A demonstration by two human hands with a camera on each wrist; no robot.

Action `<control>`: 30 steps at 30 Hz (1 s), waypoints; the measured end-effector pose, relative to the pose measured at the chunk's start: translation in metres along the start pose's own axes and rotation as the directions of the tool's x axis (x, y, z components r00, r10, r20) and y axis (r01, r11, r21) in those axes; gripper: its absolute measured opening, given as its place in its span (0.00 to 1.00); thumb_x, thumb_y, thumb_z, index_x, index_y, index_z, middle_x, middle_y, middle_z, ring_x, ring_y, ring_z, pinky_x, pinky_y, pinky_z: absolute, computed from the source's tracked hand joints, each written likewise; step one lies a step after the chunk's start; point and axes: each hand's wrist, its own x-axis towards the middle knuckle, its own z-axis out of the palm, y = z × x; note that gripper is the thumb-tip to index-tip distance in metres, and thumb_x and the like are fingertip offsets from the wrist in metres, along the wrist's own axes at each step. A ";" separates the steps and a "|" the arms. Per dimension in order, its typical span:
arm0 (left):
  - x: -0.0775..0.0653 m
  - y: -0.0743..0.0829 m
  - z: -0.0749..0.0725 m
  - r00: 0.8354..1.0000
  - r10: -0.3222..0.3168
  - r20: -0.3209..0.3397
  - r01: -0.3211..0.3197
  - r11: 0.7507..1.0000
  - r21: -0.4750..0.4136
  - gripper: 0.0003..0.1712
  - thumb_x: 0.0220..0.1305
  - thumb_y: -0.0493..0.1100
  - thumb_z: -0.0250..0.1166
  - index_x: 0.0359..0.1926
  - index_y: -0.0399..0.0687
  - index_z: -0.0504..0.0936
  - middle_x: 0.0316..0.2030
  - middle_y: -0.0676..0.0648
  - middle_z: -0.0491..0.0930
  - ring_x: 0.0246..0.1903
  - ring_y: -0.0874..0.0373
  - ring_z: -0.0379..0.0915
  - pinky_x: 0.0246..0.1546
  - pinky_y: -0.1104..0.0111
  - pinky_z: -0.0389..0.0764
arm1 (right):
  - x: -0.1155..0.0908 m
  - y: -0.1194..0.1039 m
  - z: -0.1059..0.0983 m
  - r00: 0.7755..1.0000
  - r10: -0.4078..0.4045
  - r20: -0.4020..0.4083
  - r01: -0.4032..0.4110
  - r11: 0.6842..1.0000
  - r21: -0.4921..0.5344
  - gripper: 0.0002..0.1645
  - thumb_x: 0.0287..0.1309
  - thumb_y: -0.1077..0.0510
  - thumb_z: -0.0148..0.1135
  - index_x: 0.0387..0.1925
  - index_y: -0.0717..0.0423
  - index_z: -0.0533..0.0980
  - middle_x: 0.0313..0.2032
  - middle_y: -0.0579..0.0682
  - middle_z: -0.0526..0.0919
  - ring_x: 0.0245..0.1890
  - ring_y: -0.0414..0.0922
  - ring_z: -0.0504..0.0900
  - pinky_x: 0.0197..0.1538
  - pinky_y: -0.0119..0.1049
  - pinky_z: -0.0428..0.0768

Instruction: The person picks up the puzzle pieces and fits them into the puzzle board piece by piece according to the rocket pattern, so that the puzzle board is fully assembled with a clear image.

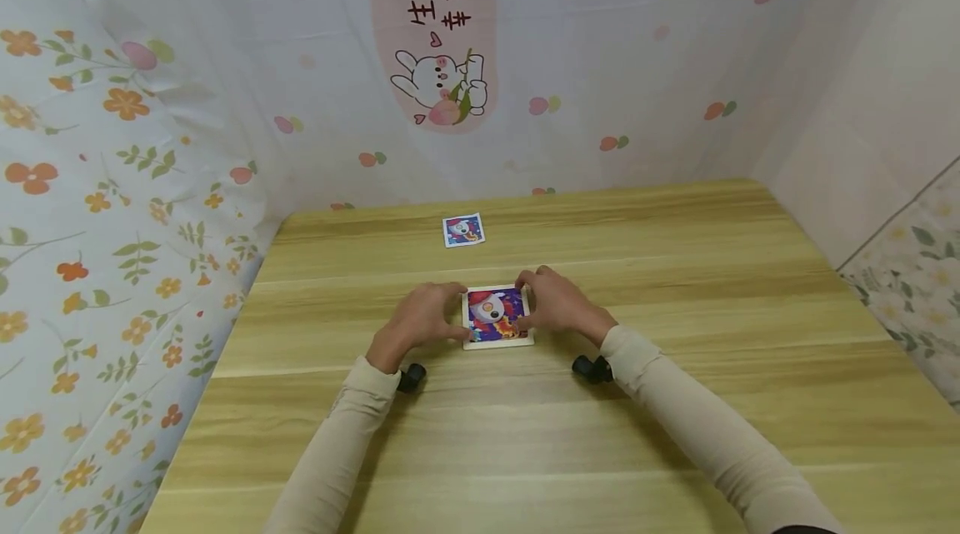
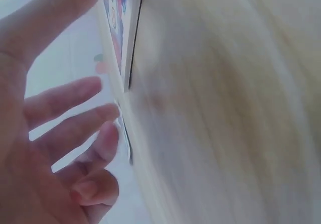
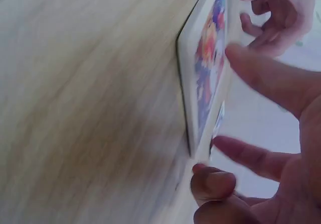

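Observation:
A square picture board with a pale frame and a colourful snowman picture lies flat on the wooden table. My left hand is at its left side, thumb at the lower left corner and fingers towards the upper left. The right hand sits at the opposite side, its thumb over the picture's right part. In the left wrist view, the thumb reaches across the board while the other fingers are spread loosely off it. The right wrist view shows the right thumb extended at the picture surface, the other fingers beyond the corner.
A small picture card with a similar snowman lies farther back on the table. Black wrist cameras hang below both sleeves. Printed curtains stand behind the table's far edge and at its sides.

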 end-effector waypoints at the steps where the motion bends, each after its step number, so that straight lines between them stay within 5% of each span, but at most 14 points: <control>1: -0.001 -0.001 0.000 1.000 0.000 -0.012 0.000 1.000 -0.001 0.46 0.47 0.58 0.80 0.65 0.45 0.77 0.61 0.44 0.81 0.60 0.46 0.75 0.61 0.52 0.76 | -0.001 0.000 0.000 1.000 -0.007 0.011 0.007 1.000 -0.006 0.47 0.42 0.43 0.82 0.62 0.57 0.73 0.53 0.61 0.76 0.43 0.50 0.77 0.48 0.46 0.81; 5: -0.006 -0.005 0.001 1.000 0.005 -0.031 -0.005 1.000 0.002 0.51 0.42 0.61 0.82 0.66 0.44 0.75 0.63 0.45 0.79 0.61 0.47 0.70 0.63 0.53 0.74 | -0.006 -0.001 0.001 0.996 -0.028 0.089 0.028 1.000 -0.002 0.64 0.35 0.43 0.85 0.72 0.58 0.63 0.69 0.65 0.63 0.59 0.59 0.76 0.61 0.55 0.78; 9: -0.008 -0.007 0.003 0.999 0.036 0.003 -0.036 0.999 0.015 0.54 0.41 0.61 0.82 0.67 0.42 0.74 0.65 0.44 0.77 0.58 0.49 0.65 0.63 0.55 0.73 | -0.009 0.000 0.002 0.986 -0.058 0.154 0.061 0.998 -0.009 0.68 0.36 0.46 0.85 0.75 0.62 0.59 0.75 0.65 0.55 0.69 0.62 0.68 0.69 0.55 0.71; 21: 0.003 -0.003 0.001 0.996 0.084 0.042 -0.085 0.996 0.011 0.52 0.44 0.57 0.82 0.67 0.36 0.74 0.67 0.41 0.75 0.60 0.48 0.62 0.66 0.55 0.71 | -0.008 0.012 -0.001 0.988 -0.120 0.100 0.124 0.992 -0.037 0.61 0.39 0.47 0.84 0.71 0.66 0.65 0.72 0.62 0.62 0.69 0.61 0.69 0.71 0.54 0.69; 30: 0.025 0.003 0.003 0.990 0.135 0.043 -0.137 0.989 0.047 0.46 0.46 0.56 0.81 0.62 0.37 0.78 0.64 0.41 0.78 0.59 0.48 0.65 0.65 0.57 0.70 | 0.001 0.031 -0.010 0.990 -0.120 0.073 0.122 0.992 -0.027 0.60 0.37 0.48 0.85 0.69 0.68 0.66 0.71 0.64 0.64 0.69 0.63 0.68 0.72 0.55 0.67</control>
